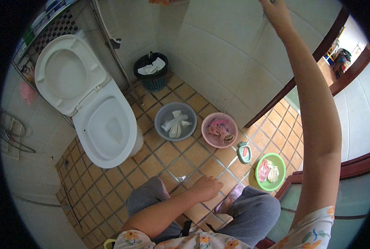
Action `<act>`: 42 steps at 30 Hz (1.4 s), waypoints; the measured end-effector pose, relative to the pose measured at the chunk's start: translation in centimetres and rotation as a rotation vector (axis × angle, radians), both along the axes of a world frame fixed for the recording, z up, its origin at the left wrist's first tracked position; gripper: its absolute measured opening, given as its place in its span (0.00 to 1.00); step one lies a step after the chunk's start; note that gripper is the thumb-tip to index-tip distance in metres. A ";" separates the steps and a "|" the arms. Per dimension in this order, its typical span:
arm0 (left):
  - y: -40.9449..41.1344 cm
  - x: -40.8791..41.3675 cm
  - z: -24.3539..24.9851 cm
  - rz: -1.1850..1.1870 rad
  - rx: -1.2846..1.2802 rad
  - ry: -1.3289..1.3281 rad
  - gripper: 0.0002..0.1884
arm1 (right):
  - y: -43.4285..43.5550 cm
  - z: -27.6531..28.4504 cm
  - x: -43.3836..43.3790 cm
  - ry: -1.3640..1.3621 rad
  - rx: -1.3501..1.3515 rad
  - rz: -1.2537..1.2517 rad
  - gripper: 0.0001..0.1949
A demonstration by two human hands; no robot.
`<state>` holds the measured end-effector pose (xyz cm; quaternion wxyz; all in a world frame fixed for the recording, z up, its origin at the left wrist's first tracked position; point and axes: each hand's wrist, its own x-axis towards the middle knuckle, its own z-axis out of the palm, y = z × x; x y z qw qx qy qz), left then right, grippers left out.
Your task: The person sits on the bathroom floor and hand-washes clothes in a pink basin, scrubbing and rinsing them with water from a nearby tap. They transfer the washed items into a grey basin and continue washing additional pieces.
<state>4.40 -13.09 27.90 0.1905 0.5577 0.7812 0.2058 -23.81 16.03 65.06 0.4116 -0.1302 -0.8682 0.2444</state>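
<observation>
My left hand [206, 188] hangs in front of my lap, fingers loosely curled over the tiled floor; whether it holds anything cannot be made out. My right hand [276, 12] is raised at the top edge against the tiled wall, partly cut off, so its fingers and anything in them are unclear. On the floor stand a grey basin [160, 132] with white cloths in water, a pink basin [206, 137] with pink and reddish cloths, and a green basin [283, 174] with pink and cream cloths. A green soap dish [242, 158] with a reddish bar [245, 151] sits between the last two.
A toilet [107, 130] with its lid up stands at the left. Beyond it are a metal pipe [116, 59] and a lined waste bin [154, 81] holding white paper. A dark red door frame [272, 102] borders the doorway at right. A small white scrap [181, 178] lies on the floor.
</observation>
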 end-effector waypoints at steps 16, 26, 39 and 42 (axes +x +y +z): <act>8.8 -9.7 -14.0 0.187 -0.380 -0.074 0.18 | 3.9 -36.7 12.6 -0.697 0.016 0.624 0.12; 15.3 -15.0 -33.0 0.405 -0.162 0.254 0.15 | 4.7 -63.5 23.3 -0.900 0.177 0.501 0.31; 14.6 -15.0 -32.0 0.254 -0.159 0.241 0.18 | 3.7 -66.9 23.0 -0.865 0.247 0.388 0.25; 13.6 -14.1 -31.7 0.214 -0.165 0.269 0.15 | 3.3 -66.3 23.6 -0.867 0.240 0.395 0.22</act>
